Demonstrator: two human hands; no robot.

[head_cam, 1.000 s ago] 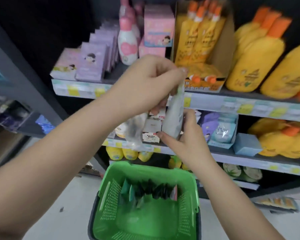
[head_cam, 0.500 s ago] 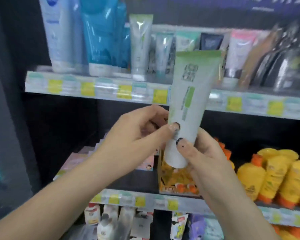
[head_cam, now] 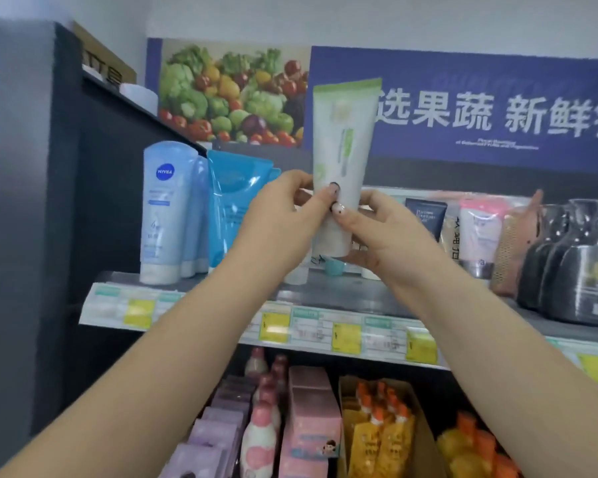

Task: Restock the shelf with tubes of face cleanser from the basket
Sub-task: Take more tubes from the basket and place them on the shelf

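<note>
A white face cleanser tube (head_cam: 342, 143) with a green crimped end stands upright, cap down, held over the top shelf (head_cam: 342, 291). My left hand (head_cam: 283, 219) pinches its lower part from the left, and my right hand (head_cam: 377, 232) grips it from the right and beneath. Both thumbs press on the tube's front. The tube's cap hovers just above the shelf, in a gap between the blue tubes (head_cam: 235, 201) and the dark navy tube (head_cam: 426, 215). The basket is out of view.
Pale blue Nivea tubes (head_cam: 164, 208) stand at the shelf's left end. A pink-and-white tube (head_cam: 480, 229) and dark pouches (head_cam: 580, 267) fill the right. Price labels (head_cam: 346, 336) line the shelf edge. Pink boxes (head_cam: 311, 419) and orange-capped pouches (head_cam: 380, 439) fill the shelf below.
Both hands have raised the tube from basket height up to the top shelf, and my view has tilted upward. The green basket has dropped out of sight.
</note>
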